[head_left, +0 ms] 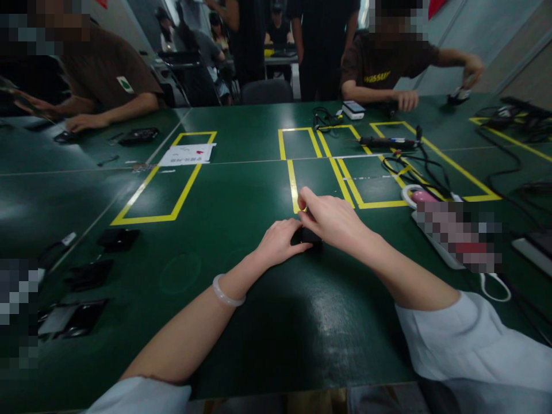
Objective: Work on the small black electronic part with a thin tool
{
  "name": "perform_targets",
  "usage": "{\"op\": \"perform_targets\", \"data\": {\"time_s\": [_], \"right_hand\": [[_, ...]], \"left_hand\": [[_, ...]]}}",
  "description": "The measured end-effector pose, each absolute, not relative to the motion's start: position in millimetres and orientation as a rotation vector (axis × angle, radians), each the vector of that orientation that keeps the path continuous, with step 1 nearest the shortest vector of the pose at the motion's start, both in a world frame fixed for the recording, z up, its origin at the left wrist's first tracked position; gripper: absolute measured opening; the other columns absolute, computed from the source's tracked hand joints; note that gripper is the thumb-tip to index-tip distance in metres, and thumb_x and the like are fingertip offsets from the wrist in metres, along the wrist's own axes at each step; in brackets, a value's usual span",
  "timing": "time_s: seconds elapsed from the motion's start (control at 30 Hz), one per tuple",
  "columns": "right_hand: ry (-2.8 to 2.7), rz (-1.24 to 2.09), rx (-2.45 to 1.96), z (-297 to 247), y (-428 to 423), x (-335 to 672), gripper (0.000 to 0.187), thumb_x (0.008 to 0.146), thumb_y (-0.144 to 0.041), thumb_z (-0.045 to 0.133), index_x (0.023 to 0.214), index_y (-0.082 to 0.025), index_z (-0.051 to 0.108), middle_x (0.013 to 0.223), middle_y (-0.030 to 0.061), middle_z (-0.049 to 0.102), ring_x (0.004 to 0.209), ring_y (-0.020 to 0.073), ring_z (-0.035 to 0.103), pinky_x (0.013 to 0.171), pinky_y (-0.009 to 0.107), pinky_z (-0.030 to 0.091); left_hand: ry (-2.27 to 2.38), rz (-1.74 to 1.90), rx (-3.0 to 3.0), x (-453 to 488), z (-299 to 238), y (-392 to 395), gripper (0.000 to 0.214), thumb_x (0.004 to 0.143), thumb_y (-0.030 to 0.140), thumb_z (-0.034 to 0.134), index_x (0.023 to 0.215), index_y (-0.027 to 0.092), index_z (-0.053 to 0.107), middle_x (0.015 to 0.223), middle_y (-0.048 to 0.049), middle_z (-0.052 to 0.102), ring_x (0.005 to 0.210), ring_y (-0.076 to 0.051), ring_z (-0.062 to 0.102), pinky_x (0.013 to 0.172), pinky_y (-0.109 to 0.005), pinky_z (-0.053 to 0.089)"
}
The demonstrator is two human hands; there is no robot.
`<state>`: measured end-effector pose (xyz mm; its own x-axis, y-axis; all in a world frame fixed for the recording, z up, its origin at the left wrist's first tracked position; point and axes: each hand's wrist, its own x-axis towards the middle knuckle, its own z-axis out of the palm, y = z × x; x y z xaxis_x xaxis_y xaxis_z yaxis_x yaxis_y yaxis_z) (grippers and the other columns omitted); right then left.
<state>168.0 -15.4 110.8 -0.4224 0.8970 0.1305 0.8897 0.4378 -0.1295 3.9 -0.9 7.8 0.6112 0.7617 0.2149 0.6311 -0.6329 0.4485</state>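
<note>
A small black block-shaped part (pixel 312 236) rests on the green table, mostly covered by my hands. My left hand (pixel 280 240), with a pale bangle at its wrist, is closed on the part from the left, thumb along the near side. Over the top of the same part, my right hand (pixel 334 218) is closed in a pinch with its index finger bent. Whatever lies between its fingertips is hidden from view.
Yellow tape outlines (pixel 146 219) mark the green tabletop (pixel 233 190). A paper sign (pixel 187 154) lies left. Right are a corded black pen-shaped tool (pixel 388 142), cables and a pink-topped item (pixel 425 197). Black parts (pixel 88 273) lie near left. Two co-workers sit opposite.
</note>
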Motion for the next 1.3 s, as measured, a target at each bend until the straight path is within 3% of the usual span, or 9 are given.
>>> {"op": "perform_targets", "data": {"time_s": [0.33, 0.63, 0.83, 1.13, 1.3], "right_hand": [[-2.531, -0.115, -1.607, 109.8, -16.4, 160.9, 0.026, 0.097, -0.041, 0.036, 0.103, -0.021, 0.052, 0.079, 0.0044, 0.07, 0.066, 0.0188, 0.062, 0.051, 0.028, 0.019], [-2.482, -0.028, -1.548, 104.4, -17.0, 164.7, 0.021, 0.095, -0.029, 0.035, 0.108, -0.02, 0.048, 0.084, 0.0025, 0.07, 0.064, 0.0158, 0.06, 0.051, 0.027, 0.019], [-2.5, -0.057, -1.522, 107.3, -17.8, 163.3, 0.024, 0.096, -0.04, 0.037, 0.099, -0.021, 0.051, 0.082, 0.0027, 0.07, 0.067, 0.0169, 0.061, 0.05, 0.027, 0.019], [-2.495, -0.011, -1.547, 108.4, -16.1, 162.2, 0.021, 0.095, -0.03, 0.035, 0.107, -0.02, 0.05, 0.084, 0.0026, 0.069, 0.065, 0.0167, 0.061, 0.05, 0.027, 0.021], [-2.508, -0.022, -1.525, 109.7, -18.1, 161.0, 0.022, 0.096, -0.034, 0.035, 0.105, -0.021, 0.05, 0.085, 0.0025, 0.069, 0.067, 0.0169, 0.061, 0.051, 0.028, 0.022]], "left_hand": [[1.115, 0.578, 2.502, 4.3, 10.6, -2.1, 0.043, 0.085, 0.048, 0.062, 0.114, 0.017, 0.055, 0.115, -0.0103, 0.065, 0.105, -0.029, 0.062, 0.089, -0.041, 0.049], [1.133, 0.553, 2.518, 3.7, 8.6, -0.8, 0.043, 0.085, 0.053, 0.06, 0.106, 0.016, 0.058, 0.107, -0.0107, 0.067, 0.099, -0.029, 0.063, 0.086, -0.041, 0.05], [1.12, 0.588, 2.494, 4.2, 10.5, -2.1, 0.044, 0.085, 0.051, 0.061, 0.113, 0.017, 0.056, 0.115, -0.0106, 0.065, 0.105, -0.029, 0.062, 0.09, -0.042, 0.049], [1.139, 0.558, 2.512, 3.5, 7.7, -0.9, 0.048, 0.085, 0.054, 0.059, 0.114, 0.016, 0.056, 0.114, -0.0112, 0.065, 0.104, -0.03, 0.062, 0.09, -0.043, 0.048], [1.157, 0.562, 2.483, 3.1, 9.2, -2.0, 0.049, 0.084, 0.055, 0.06, 0.115, 0.017, 0.056, 0.113, -0.0109, 0.066, 0.103, -0.03, 0.063, 0.088, -0.042, 0.05]]}}
